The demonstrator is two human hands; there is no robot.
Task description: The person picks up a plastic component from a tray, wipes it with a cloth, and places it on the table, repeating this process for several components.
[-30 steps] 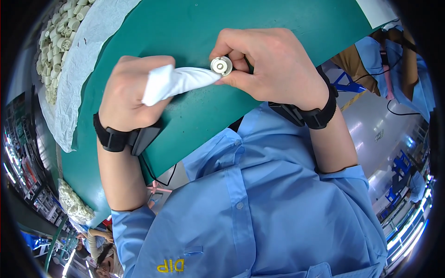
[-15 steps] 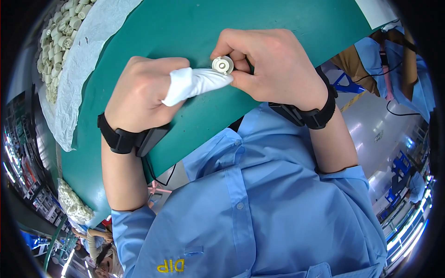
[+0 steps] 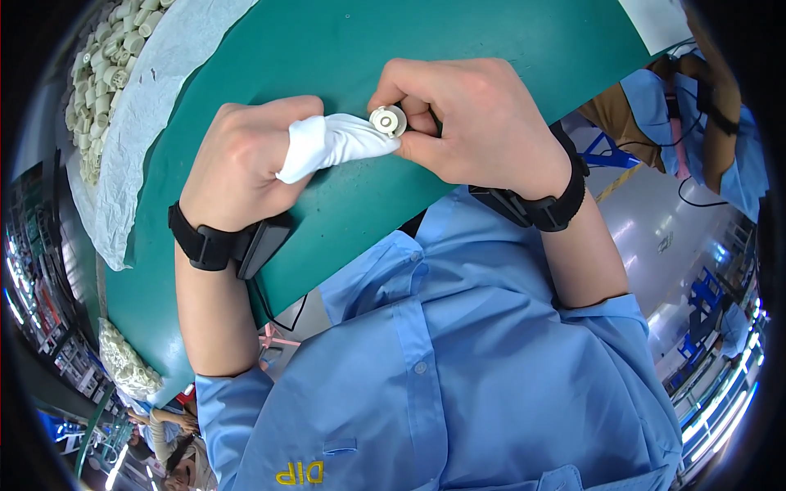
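Between the thumb and fingers of my right hand [image 3: 483, 119] is a small white round plastic part [image 3: 387, 122], its ringed end facing up. My left hand [image 3: 246, 159] is closed, with a white cloth [image 3: 337, 146] covering its extended finger or fingers, which are hidden underneath. The cloth's narrow tip touches the lower left side of the part. Both hands are a little above the green tabletop [image 3: 311, 41].
A heap of off-white plastic parts [image 3: 106, 74] lies at the far left on a pale crumpled sheet [image 3: 155, 90]. More small parts in a clear bag [image 3: 127, 360] sit at the table's near left. A person in blue [image 3: 696, 123] is at the right.
Both hands have shifted slightly left and down in the picture with the cloth and the part. The grip looks the same, and the cloth stays against the part.
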